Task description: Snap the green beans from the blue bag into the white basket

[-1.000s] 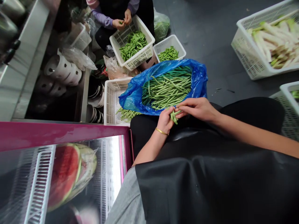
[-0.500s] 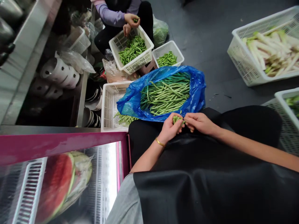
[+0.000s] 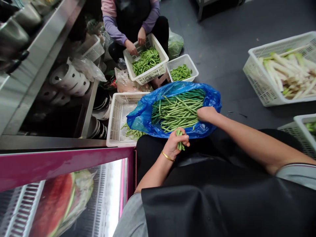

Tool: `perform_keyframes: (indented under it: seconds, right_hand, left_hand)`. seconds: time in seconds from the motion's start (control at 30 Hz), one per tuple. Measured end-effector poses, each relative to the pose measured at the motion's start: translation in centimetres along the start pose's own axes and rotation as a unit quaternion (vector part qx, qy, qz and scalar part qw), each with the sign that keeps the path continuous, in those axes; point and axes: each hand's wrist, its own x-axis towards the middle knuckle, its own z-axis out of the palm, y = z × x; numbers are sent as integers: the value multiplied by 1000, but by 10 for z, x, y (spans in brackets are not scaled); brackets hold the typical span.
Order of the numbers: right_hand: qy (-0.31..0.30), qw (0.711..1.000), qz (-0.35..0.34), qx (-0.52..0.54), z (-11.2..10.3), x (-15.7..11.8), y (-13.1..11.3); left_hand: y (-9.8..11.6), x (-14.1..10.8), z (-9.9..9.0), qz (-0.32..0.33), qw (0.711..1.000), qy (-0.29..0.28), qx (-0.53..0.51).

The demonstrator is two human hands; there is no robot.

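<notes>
A small bunch of short green bean pieces (image 3: 180, 142) is gripped in my left hand (image 3: 174, 144), just in front of the blue plastic bag (image 3: 139, 115). Long green beans (image 3: 179, 110) fill that bag, which lies open by my knees. My right hand (image 3: 206, 114) reaches in at the bag's right side, against the ends of the beans. Its fingertips are hidden, so whether it grips any bean does not show. Left of the bag stands a white basket (image 3: 116, 117) with some long beans (image 3: 133, 132) in it.
Across from me a person in purple sleeves (image 3: 115, 31) has both hands at a white basket (image 3: 150, 78) of cut beans. A smaller white basket (image 3: 194, 67) holds more. A crate (image 3: 269, 95) of pale stalks stands right; a pink-framed glass case (image 3: 93, 156) with watermelon stands left.
My right hand has left my left hand and moved forward and right into the bag. My left hand keeps its bean pieces. The other person's hands have lowered to their basket.
</notes>
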Motion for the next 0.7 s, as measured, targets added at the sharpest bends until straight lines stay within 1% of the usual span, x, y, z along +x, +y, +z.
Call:
perform_keyframes:
  seconds: [0.07,0.1,0.17,0.27,0.33,0.4,0.47,0.5,0.53,0.57,0.6,0.63,0.67,0.7]
  right_hand:
    - [19,999,-18,-32,5,10,2]
    - [35,997,-31,-59,3,9,2]
    - [68,990,-53,-110,-6,-1,-2]
    - [82,984,-90,-134,-17,-31,-19]
    - [65,980,-131,-135,-13,-56,-35]
    - [59,976,-174,-119,-2,-80,-50]
    - [86,974,-207,-39,5,-103,-60]
    - [112,972,-202,33,5,-113,-62]
    - [146,966,-178,120,3,-122,-62]
    - [171,952,-144,211,-1,-130,-61]
    - [170,935,-108,291,-5,-137,-57]
    - [128,924,-82,351,-9,-142,-52]
    - [38,920,-72,384,-12,-145,-46]
    - [-75,915,-70,389,-14,-146,-40]
  left_hand:
    - [1,0,-1,4,1000,18,3]
    - [2,1,-2,1,1000,27,1]
    - [4,5,-4,-11,999,48,0]
    - [8,15,-3,-10,995,103,-10]
    - [9,21,1,14,992,123,-32]
    - [5,24,6,45,990,119,-54]
    - [-2,22,9,64,989,114,-68]
    - [-6,20,11,68,988,119,-72]
    - [-10,18,11,67,987,127,-73]
    - [-14,14,12,61,987,130,-69]
    - [-17,10,12,52,989,124,-57]
    - [-18,6,12,40,993,108,-36]
    - [-19,1,12,24,996,81,-5]
    - [-18,-3,13,5,998,44,33]
